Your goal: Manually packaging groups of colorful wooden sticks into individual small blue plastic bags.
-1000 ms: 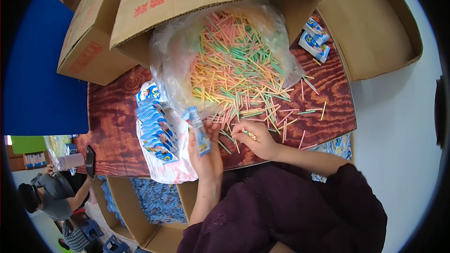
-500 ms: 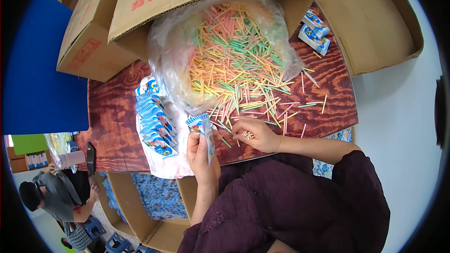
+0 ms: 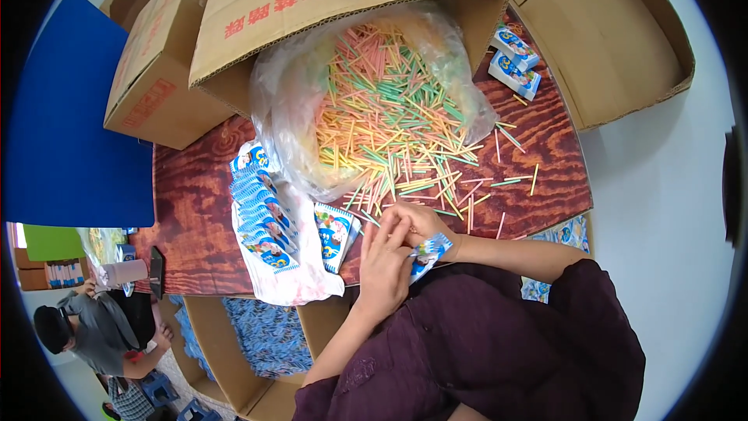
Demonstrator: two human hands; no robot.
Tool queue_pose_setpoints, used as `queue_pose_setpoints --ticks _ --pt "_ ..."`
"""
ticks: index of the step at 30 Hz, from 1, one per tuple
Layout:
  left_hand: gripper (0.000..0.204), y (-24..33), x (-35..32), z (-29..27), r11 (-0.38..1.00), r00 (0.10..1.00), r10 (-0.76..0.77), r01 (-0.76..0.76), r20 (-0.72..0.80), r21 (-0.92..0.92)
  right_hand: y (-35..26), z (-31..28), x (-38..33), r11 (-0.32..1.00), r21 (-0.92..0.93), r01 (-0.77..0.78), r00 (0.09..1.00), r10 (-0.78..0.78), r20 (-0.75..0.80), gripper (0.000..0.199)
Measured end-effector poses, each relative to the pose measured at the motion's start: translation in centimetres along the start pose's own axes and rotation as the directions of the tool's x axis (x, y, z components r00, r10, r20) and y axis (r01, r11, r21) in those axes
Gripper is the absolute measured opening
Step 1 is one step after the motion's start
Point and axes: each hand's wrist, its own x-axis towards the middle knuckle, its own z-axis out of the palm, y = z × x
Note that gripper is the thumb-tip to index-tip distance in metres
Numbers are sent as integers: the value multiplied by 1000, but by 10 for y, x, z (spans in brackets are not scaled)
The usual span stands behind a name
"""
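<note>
Seemingly mid-packing: left hand [image 3: 383, 261] and right hand [image 3: 417, 226] meet at near edge of counter [image 3: 199, 218], both pinching small blue-and-white packet [image 3: 428, 253], fingers closed around it. Bag of coloured sticks [image 3: 382, 109] spills just beyond hands; row of packets [image 3: 257, 214] lies left on white plastic. Next move likely calls for steady grip on packet mouth, one hand freed for loose sticks.
</note>
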Motion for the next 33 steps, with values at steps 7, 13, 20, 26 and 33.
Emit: queue_pose_setpoints --ticks 7,13,20,26,33 --pt "6 -13 -19 -26 880 851 -438 341 -290 -330 -21 -9 13 962 216 -166 979 187 -79 14" --pt "5 -13 -24 -26 827 788 -536 416 -303 -379 -48 -22 33 421 797 -434 831 528 174 18" --pt "9 -12 -11 -19 927 910 -339 280 -239 -249 -58 -34 55 87 955 -284 883 413 224 33" --pt "7 -6 -1 -15 914 908 -360 296 -215 -277 -74 -24 66 366 872 -325 880 455 137 37" --pt "7 -9 1 -17 919 920 -343 287 -187 -271 -69 -30 69 326 864 -385 904 321 281 36"
